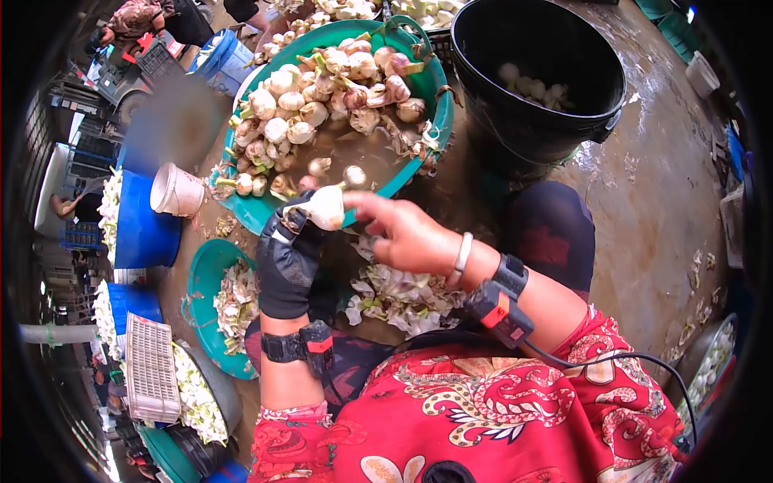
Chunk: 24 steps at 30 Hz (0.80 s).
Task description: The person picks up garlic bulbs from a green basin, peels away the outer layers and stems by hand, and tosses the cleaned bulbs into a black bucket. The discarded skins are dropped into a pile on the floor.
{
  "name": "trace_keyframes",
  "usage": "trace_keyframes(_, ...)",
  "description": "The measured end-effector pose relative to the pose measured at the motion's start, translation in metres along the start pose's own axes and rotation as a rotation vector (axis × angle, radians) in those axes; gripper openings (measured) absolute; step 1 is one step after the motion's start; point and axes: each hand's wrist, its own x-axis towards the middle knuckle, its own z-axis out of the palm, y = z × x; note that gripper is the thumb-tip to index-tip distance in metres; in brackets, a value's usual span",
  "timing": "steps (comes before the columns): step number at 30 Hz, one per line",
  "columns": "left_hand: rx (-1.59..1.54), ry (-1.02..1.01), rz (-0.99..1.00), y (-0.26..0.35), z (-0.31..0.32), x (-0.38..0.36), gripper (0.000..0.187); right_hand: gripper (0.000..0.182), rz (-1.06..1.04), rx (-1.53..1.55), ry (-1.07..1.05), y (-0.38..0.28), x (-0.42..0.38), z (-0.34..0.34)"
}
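Observation:
A white garlic bulb point(326, 208) is held in my left hand point(288, 262), which wears a black glove, at the near rim of a teal basin point(441, 88). My bare right hand point(403, 233) has its fingers bent against the right side of that bulb; whether they grip anything is hidden. Unpeeled bulbs point(302, 105) are heaped in the basin, and a few lie in the brown water at its near side. Below my hands lies a pile of peeled skins point(403, 298).
A black bucket point(515, 133) with white bulbs inside stands at the upper right. To the left are a green basin point(205, 298) of skins, a pink bucket point(179, 191), blue tubs point(149, 221) and a crate point(151, 366). Another person point(141, 20) is at the upper left.

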Motion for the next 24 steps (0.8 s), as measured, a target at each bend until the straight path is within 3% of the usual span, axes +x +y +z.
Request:
trace_keyframes(1, 0.260, -0.055, 0.036, -0.001, 0.006, -0.003, 0.037, 0.067, 0.047, 0.209, 0.064, -0.009, 0.001, -0.002)
trace_keyframes(2, 0.522, -0.112, 0.073, 0.000, 0.013, -0.005, 0.035, 0.063, -0.111, 0.357, 0.102, -0.002, 0.004, 0.001)
trace_keyframes(4, 0.482, -0.132, 0.044, 0.010, 0.027, -0.005, 0.030, 0.053, 0.224, 0.621, 0.051, -0.003, 0.006, -0.003)
trace_keyframes(6, 0.659, -0.214, 0.104, 0.024, 0.021, -0.001, 0.027, 0.042, 0.230, 0.867, 0.151, -0.003, 0.008, -0.017)
trace_keyframes(8, 0.641, -0.171, 0.089, 0.028, -0.013, 0.018, 0.025, 0.041, -0.060, 1.174, 0.288, -0.017, 0.015, -0.055)
trace_keyframes(9, 0.717, -0.127, -0.010, 0.033, -0.032, 0.030, 0.026, 0.040, -0.078, 1.212, 0.418, -0.021, 0.014, -0.076)
trace_keyframes(11, 0.798, -0.091, -0.110, 0.037, -0.034, 0.050, 0.027, 0.038, -0.017, 1.267, 0.666, -0.038, 0.010, -0.096)
trace_keyframes(13, 1.284, -0.176, -0.123, 0.039, -0.026, 0.071, 0.034, 0.037, 0.045, 1.182, 0.587, -0.019, 0.009, -0.090)
trace_keyframes(16, 1.428, -0.464, -0.130, 0.000, -0.047, 0.119, 0.053, 0.030, 0.235, 1.041, 0.512, -0.001, 0.007, -0.071)
trace_keyframes(18, 1.737, -0.642, -0.030, -0.030, -0.061, 0.148, 0.070, 0.026, 0.258, 0.994, 0.528, -0.001, 0.009, -0.066)
trace_keyframes(20, 1.690, -0.688, -0.256, -0.047, -0.055, 0.156, 0.086, 0.027, 0.287, 0.932, 0.490, -0.003, 0.012, -0.069)
trace_keyframes(21, 1.737, -0.733, -0.142, -0.065, -0.078, 0.162, 0.082, 0.027, 0.287, 0.949, 0.469, 0.001, 0.015, -0.067)
trace_keyframes(22, 1.779, -0.696, -0.311, -0.056, -0.048, 0.154, 0.072, 0.027, 0.316, 0.909, 0.467, -0.001, 0.015, -0.067)
trace_keyframes(24, 1.770, -0.638, -0.297, -0.056, -0.046, 0.155, 0.037, 0.028, 0.367, 0.862, 0.477, -0.002, 0.019, -0.065)
